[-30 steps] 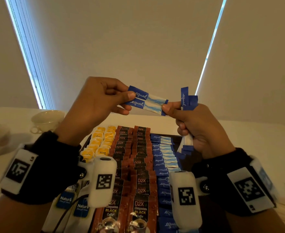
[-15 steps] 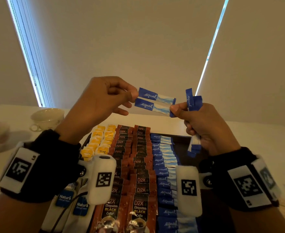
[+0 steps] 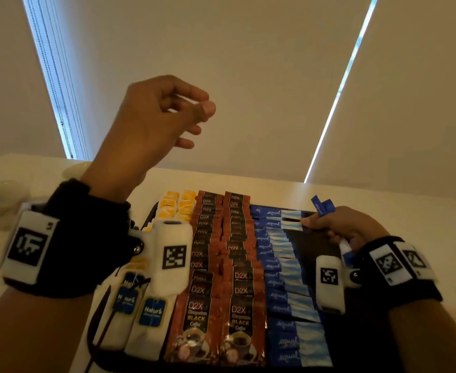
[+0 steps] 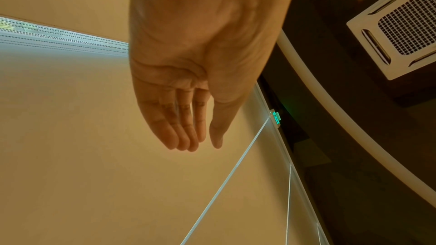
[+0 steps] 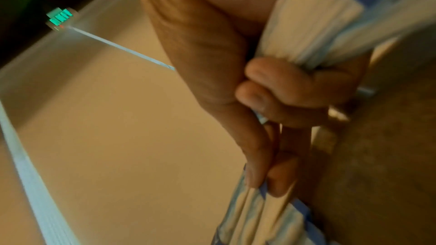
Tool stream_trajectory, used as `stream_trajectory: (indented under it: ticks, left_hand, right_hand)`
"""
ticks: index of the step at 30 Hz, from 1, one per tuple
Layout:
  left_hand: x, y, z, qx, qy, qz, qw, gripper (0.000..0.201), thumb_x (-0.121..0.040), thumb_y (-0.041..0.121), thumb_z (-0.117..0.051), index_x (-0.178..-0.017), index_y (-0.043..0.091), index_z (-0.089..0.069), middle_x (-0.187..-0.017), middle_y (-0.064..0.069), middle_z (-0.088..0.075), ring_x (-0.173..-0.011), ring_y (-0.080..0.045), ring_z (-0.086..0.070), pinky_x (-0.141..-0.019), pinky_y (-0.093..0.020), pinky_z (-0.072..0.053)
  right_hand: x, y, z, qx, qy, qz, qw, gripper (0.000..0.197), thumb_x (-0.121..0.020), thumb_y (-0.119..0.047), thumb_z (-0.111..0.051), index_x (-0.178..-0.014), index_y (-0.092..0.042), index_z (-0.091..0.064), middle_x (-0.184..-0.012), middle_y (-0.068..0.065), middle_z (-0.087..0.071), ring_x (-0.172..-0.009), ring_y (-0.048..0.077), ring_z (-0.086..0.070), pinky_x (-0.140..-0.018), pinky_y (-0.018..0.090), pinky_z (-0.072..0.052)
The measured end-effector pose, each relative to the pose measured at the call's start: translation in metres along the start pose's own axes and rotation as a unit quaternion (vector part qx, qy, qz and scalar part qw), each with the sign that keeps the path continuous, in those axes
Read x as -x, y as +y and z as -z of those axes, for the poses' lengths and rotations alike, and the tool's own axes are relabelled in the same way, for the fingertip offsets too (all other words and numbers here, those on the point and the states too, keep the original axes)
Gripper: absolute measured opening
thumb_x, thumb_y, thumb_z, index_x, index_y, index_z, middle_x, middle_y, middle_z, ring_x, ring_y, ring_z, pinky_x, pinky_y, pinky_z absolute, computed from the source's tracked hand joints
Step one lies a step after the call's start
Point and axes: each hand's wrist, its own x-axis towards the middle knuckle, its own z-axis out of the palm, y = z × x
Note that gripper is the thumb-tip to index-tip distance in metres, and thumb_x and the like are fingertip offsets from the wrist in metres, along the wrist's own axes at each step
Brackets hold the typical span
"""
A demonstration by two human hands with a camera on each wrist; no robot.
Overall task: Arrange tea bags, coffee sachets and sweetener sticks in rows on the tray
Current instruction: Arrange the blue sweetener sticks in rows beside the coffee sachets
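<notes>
Sticks [image 3: 276, 219] now on tray [image 3: 318, 238]; left hand [image 3: 151, 122] released.

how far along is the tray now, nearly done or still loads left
Nearly done, it seems. The tea bags, coffee sachets and most blue sweetener sticks lie in rows on the tray. The right hand sets two sticks at the far end and holds a spare bundle. The left hand is empty.
</notes>
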Motion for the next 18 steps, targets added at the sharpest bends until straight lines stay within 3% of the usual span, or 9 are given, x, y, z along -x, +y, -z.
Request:
stream_trajectory:
  ticks: [3, 8, 13, 16, 18]
  left_hand:
    - [-0.001, 0.001, 0.002, -0.001, -0.003, -0.003, 1.000, 0.025, -0.085, 0.028, -0.067, -0.108, 0.018, -0.066, -0.091, 0.001, -0.070, -0.077, -0.009, -0.068, -0.064, -0.023, -0.058]
    - [0.000, 0.003, 0.007, 0.002, 0.002, -0.011, 1.000, 0.027, -0.085, 0.029, -0.067, -0.109, 0.017, -0.066, -0.094, -0.002, -0.070, -0.078, -0.010, -0.069, -0.062, -0.021, -0.056]
    - [-0.002, 0.003, 0.010, 0.004, 0.002, -0.013, 1.000, 0.026, -0.085, 0.028, -0.067, -0.108, 0.017, -0.066, -0.093, -0.003, -0.070, -0.076, -0.010, -0.069, -0.060, -0.020, -0.054]
    - [-0.002, 0.002, 0.010, 0.002, 0.000, -0.014, 1.000, 0.026, -0.084, 0.029, -0.067, -0.107, 0.017, -0.067, -0.092, -0.002, -0.070, -0.076, -0.009, -0.069, -0.060, -0.019, -0.054]
    - [-0.002, 0.001, 0.008, -0.006, -0.004, -0.013, 1.000, 0.025, -0.085, 0.030, -0.067, -0.106, 0.018, -0.067, -0.092, -0.001, -0.070, -0.075, -0.009, -0.069, -0.059, -0.018, -0.054]
  right_hand:
    - [-0.012, 0.003, 0.000, 0.021, -0.019, -0.058, 0.998, 0.021, -0.074, -0.018, -0.077, -0.065, -0.007, -0.061, -0.048, 0.001, -0.041, -0.041, 0.009, -0.032, -0.036, 0.018, -0.029]
    - [-0.029, 0.003, -0.009, 0.038, -0.028, -0.102, 0.994, 0.029, -0.074, -0.018, -0.078, -0.059, -0.006, -0.057, -0.043, 0.001, -0.042, -0.031, 0.009, -0.031, -0.038, 0.019, -0.028]
    - [-0.029, 0.000, -0.018, 0.063, -0.022, -0.087, 0.994, 0.020, -0.070, -0.018, -0.081, -0.070, -0.004, -0.068, -0.053, 0.006, -0.054, -0.047, 0.013, -0.038, -0.049, 0.024, -0.032]
    - [-0.027, -0.003, -0.020, 0.081, -0.017, -0.064, 0.994, 0.025, -0.073, -0.016, -0.079, -0.090, 0.001, -0.070, -0.054, 0.002, -0.063, -0.037, 0.006, -0.031, -0.038, 0.018, -0.027]
    - [-0.027, -0.003, -0.020, 0.078, -0.014, -0.058, 0.995, 0.032, -0.073, -0.015, -0.079, -0.098, 0.003, -0.069, -0.057, 0.002, -0.067, -0.038, 0.005, -0.030, -0.038, 0.017, -0.025]
